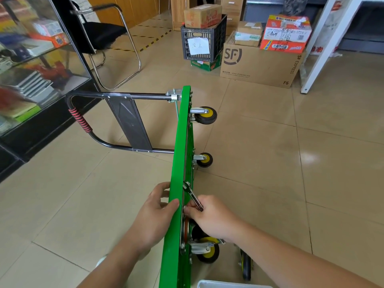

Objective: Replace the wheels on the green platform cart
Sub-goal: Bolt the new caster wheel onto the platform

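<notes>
The green platform cart point(180, 154) stands on its side edge on the tiled floor, its black handle point(87, 121) folded out to the left. Three yellow-hubbed wheels show on its right face: a far wheel point(205, 115), a middle wheel point(204, 160) and a near wheel point(207, 249). My left hand point(154, 213) grips the deck's near edge, thumb on the green rim. My right hand point(209, 217) pinches a metal wrench point(192, 196) whose head sits against the deck's underside, just above the near wheel's mounting plate.
A loose caster wheel point(246, 265) lies on the floor at the lower right, next to a white container rim point(228, 284). A glass display case point(31, 69) stands left, a black chair point(104, 38) behind it. Cardboard boxes point(259, 63) and a black crate point(203, 40) sit ahead.
</notes>
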The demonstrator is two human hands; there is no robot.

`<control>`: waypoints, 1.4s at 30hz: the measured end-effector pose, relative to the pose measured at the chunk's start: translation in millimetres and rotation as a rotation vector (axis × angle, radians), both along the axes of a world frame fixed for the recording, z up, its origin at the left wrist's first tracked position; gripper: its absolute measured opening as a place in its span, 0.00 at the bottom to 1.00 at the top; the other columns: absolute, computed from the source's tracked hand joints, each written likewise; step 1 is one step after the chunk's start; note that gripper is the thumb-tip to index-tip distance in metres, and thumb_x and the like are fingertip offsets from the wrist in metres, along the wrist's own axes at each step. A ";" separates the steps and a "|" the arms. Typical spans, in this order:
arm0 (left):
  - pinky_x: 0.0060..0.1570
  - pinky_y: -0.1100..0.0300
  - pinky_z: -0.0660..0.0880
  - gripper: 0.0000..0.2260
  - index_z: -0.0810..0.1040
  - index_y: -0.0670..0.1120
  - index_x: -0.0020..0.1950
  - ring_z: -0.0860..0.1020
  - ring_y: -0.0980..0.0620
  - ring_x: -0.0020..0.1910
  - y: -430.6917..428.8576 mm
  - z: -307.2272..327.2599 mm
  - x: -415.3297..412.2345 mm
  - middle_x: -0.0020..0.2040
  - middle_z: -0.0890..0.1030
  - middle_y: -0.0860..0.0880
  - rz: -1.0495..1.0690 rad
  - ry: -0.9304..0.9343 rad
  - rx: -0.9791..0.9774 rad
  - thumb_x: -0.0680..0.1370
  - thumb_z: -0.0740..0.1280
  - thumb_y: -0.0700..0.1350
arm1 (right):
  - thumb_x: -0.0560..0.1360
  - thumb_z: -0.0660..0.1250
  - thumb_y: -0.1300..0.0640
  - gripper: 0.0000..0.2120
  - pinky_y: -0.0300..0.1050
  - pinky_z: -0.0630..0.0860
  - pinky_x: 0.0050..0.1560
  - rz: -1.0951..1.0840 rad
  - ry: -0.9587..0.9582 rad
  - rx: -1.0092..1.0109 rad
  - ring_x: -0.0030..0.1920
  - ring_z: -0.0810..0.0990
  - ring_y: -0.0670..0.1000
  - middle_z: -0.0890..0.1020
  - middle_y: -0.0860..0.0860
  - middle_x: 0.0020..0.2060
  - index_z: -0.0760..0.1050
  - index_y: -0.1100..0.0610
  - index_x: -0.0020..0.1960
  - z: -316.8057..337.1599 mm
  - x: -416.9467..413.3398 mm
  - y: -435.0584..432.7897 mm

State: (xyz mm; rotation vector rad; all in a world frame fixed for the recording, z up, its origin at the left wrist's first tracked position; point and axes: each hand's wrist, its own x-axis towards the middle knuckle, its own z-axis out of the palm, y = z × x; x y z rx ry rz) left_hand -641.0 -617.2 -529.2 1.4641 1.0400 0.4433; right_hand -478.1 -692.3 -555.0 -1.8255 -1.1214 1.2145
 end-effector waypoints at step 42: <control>0.40 0.64 0.81 0.15 0.73 0.59 0.68 0.85 0.57 0.46 -2.7 7.6 -0.8 0.58 0.80 0.56 0.007 -0.020 -0.033 0.84 0.65 0.45 | 0.85 0.60 0.58 0.11 0.36 0.79 0.54 -0.230 0.105 0.330 0.45 0.85 0.43 0.86 0.48 0.44 0.79 0.47 0.54 39.1 14.5 10.4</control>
